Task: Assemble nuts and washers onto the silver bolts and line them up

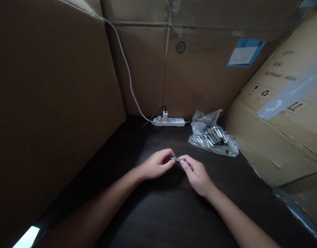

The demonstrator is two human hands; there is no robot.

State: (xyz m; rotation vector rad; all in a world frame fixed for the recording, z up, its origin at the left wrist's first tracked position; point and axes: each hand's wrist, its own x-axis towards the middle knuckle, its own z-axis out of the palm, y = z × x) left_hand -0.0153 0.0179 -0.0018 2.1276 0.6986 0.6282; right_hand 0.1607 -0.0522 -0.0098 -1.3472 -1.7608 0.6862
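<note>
A small silver metal bolt [177, 159] is held roughly level above the dark tabletop, between both hands. My left hand [158, 164] pinches its left end with thumb and forefinger. The thumb and fingers of my right hand [197, 172] are closed around the other end, hiding part of the shaft. Behind and to the right lies a clear plastic bag [232, 150], with several similar silver bolts [212, 135] in it.
A white power strip [176, 122] with a plug and cables sits at the back of the dark table [158, 213]. Cardboard boxes [143, 69] wall in the back and both sides. A bright screen-like object [26, 237] shows at the lower left.
</note>
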